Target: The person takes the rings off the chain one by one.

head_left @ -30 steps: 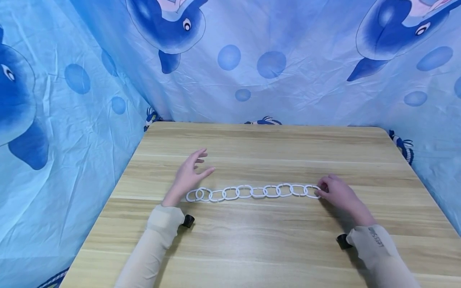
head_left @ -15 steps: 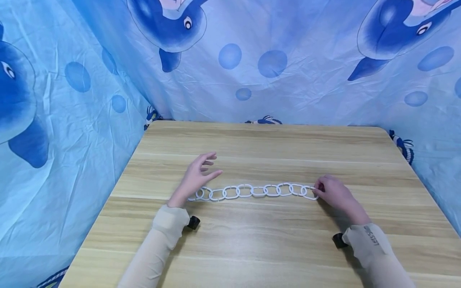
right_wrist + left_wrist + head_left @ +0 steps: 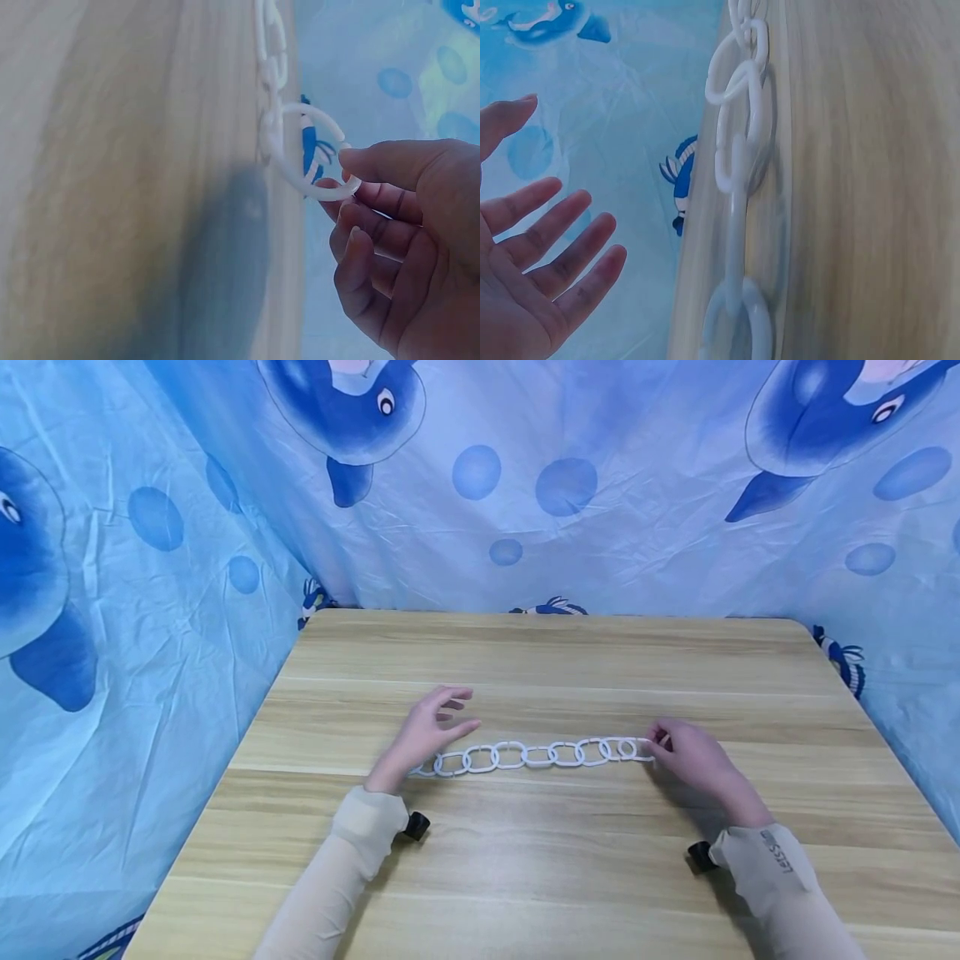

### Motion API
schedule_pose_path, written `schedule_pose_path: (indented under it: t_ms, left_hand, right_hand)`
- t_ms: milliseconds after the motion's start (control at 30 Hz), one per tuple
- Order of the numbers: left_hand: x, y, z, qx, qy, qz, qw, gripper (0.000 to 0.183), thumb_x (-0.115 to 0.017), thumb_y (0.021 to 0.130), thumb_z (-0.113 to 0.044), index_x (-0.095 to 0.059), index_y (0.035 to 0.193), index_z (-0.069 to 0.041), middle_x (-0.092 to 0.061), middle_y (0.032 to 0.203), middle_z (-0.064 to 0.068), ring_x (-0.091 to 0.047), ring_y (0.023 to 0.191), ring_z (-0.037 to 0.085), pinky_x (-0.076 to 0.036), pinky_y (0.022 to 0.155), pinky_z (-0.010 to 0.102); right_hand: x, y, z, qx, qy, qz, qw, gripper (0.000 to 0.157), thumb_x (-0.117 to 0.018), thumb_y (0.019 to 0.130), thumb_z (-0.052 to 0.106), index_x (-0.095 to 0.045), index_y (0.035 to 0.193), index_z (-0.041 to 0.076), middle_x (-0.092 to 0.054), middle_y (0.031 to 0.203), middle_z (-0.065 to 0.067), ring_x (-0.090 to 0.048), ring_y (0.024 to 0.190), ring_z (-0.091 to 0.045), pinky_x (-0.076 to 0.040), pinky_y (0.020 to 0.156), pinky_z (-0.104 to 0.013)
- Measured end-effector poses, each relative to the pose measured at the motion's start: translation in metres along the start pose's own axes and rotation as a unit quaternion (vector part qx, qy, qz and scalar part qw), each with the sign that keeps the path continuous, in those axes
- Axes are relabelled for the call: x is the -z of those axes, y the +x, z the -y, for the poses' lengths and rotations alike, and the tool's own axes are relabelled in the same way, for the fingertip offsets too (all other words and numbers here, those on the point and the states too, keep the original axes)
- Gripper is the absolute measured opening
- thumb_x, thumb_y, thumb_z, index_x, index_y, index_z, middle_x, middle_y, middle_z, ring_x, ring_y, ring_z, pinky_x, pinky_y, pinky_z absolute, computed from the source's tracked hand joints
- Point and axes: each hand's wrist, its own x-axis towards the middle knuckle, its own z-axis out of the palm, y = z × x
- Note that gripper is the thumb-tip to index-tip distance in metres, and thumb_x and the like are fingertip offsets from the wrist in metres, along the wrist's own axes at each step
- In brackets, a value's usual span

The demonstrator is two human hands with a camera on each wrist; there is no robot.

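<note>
Across the middle of the bench point(image 3: 555, 852), the white link chain point(image 3: 551, 756) lies in a nearly straight row from your left toward your right. Your right hand point(image 3: 693, 760) pinches the end link point(image 3: 304, 184) between thumb and fingertips; your left hand point(image 3: 425, 735) holds nothing, its fingers spread near the other end. To handle that end link well, pinch it lightly (it seems to tilt up off the bench), since a hard pull would probably drag the whole row crooked. The end link appears to have a split close to your thumb, so steady the row before you twist or press there; your free left hand looks well placed for that.

Your left hand and wrist cover the chain's left end in the head view, and the lower edge of the left wrist view cuts off the nearest link point(image 3: 761, 322). Which fingertips bear on the end link from behind is hard to make out, and you cannot tell whether your left hand touches the bench.
</note>
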Motion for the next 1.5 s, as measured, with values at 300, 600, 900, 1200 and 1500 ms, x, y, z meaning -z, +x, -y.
schedule_pose_path:
  t_ms: [300, 600, 900, 1200, 1500]
  left_hand:
    - [-0.014, 0.006, -0.003, -0.018, 0.011, 0.02, 0.9996, 0.052, -0.073, 0.086, -0.025, -0.056, 0.131, -0.005, -0.058, 0.131, 0.011, -0.057, 0.12, 0.03, -0.052, 0.1, 0.045]
    - [-0.029, 0.01, -0.011, -0.032, 0.004, 0.054, 0.998, 0.051, -0.072, 0.087, -0.023, -0.055, 0.131, -0.003, -0.057, 0.132, 0.017, -0.056, 0.121, 0.033, -0.052, 0.101, 0.048]
    - [-0.044, 0.014, -0.02, -0.065, 0.008, 0.083, 0.9944, 0.05, -0.07, 0.089, -0.02, -0.054, 0.132, 0.0, -0.057, 0.131, 0.017, -0.057, 0.12, 0.035, -0.052, 0.1, 0.047]
    - [-0.057, 0.016, -0.029, -0.065, -0.003, 0.119, 0.9908, 0.052, -0.069, 0.09, -0.021, -0.052, 0.134, 0.0, -0.055, 0.137, 0.013, -0.054, 0.124, 0.034, -0.048, 0.105, 0.047]
    - [-0.071, 0.016, -0.039, -0.073, -0.009, 0.158, 0.9846, 0.058, -0.07, 0.089, -0.023, -0.048, 0.139, -0.004, -0.052, 0.143, 0.01, -0.052, 0.128, 0.027, -0.046, 0.108, 0.043]
  right_hand:
    - [0.007, -0.001, 0.019, 0.013, -0.015, -0.015, 1.0, 0.008, -0.062, 0.092, 0.017, -0.061, 0.091, 0.008, -0.06, 0.071, -0.001, -0.05, 0.061, -0.012, -0.041, 0.052, -0.025]
    - [0.011, -0.002, 0.036, 0.043, -0.046, -0.047, 0.997, 0.008, -0.063, 0.092, 0.019, -0.061, 0.09, 0.011, -0.061, 0.07, 0.001, -0.05, 0.06, -0.01, -0.04, 0.051, -0.025]
    - [0.017, 0.0, 0.057, 0.074, -0.056, -0.06, 0.994, 0.009, -0.064, 0.092, 0.019, -0.061, 0.09, 0.011, -0.063, 0.072, 0.001, -0.052, 0.061, -0.009, -0.04, 0.051, -0.025]
    - [0.024, -0.002, 0.079, 0.08, -0.054, -0.061, 0.993, 0.009, -0.063, 0.094, 0.023, -0.061, 0.091, 0.014, -0.058, 0.069, 0.004, -0.048, 0.059, -0.009, -0.037, 0.05, -0.024]
    - [0.031, -0.003, 0.099, 0.113, -0.061, -0.082, 0.988, 0.008, -0.065, 0.093, 0.022, -0.061, 0.092, 0.015, -0.059, 0.07, 0.005, -0.048, 0.06, -0.008, -0.038, 0.052, -0.023]
